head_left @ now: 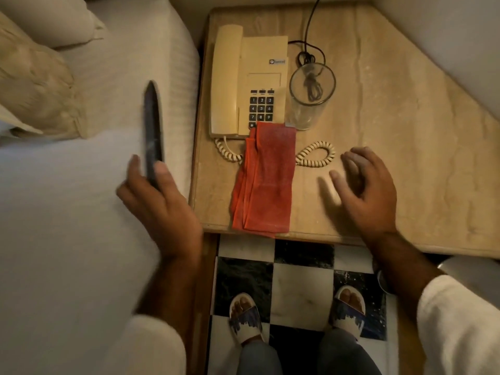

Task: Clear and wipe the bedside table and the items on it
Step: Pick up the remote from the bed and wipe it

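Observation:
The beige stone bedside table [392, 147] carries a cream corded telephone [247, 82], a clear drinking glass [311, 96] to the phone's right, and a folded red cloth [263, 182] whose far end overlaps the phone's keypad. The phone's coiled cord [316, 154] lies in front of the glass. My left hand [159, 201] is over the bed, left of the table, and grips a dark flat oblong object [153, 133], blurred by motion. My right hand [365, 190] hovers over the table's front right area with fingers apart, holding nothing.
A bed with a white sheet [67, 212] and pillows [35, 85] fills the left. A black cable [308, 36] runs to the table's back edge. A white wall slants along the right. My slippered feet [244, 318] stand on a black-and-white checkered floor [300, 288].

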Motion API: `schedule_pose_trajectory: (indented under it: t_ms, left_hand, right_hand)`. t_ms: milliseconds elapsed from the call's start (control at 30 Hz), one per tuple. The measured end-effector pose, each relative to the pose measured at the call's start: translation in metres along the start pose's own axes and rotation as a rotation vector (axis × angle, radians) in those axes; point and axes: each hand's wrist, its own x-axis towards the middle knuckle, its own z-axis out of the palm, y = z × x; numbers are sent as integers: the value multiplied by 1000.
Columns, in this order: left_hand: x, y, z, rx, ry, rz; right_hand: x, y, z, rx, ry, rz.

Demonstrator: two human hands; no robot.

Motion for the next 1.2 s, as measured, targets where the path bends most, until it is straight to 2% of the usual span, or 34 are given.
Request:
schedule_pose_trajectory:
  t_ms: [67,100,167,267,400,500,567,633,700,767,833,1000,1100,1200]
  left_hand:
    - [-56,20,-8,-65,-148,88]
    - [-82,29,-10,-74,-224,122]
    - [-126,42,-10,-72,-355,199]
    - [-171,55,-7,-52,-492,309]
    - [-185,69,-4,1,-582,391]
    - [-169,70,-3,-73,-629,464]
    - [-145,62,11,-66,-551,392]
    - [-117,50,33,192,-496,384]
    - [-96,37,55,560,-607,401]
    - [-87,26,71,723,-685,419]
    - [-82,20,78,667,-644,429]
    - [-83,52,45,168,-602,321]
    - [-103,88,22,-41,-697,311]
    - [-117,108,38,-17,-839,360]
  right_hand:
    - [-8,-32,-9,397,118,188]
    - [-15,-51,-12,601,109,299]
    - [-27,-81,-15,1021,-13,488]
    - [-36,-99,-19,1574,-156,671]
    - [-31,-88,-30,1811,-61,808]
    - [-22,-76,-35,2000,-202,838]
    - [-16,-64,-37,2070,-208,850]
    - [-12,-53,-37,2156,-172,831]
    - [-10,-45,-36,2220,-139,839]
    - [-10,-39,-35,2225,-139,866]
    - [-11,-37,-35,2178,-140,874]
    - [-13,-36,-37,1908,-138,960]
    - [-24,-49,-36,1686,-283,952]
    - [-37,-72,-32,1641,-352,920]
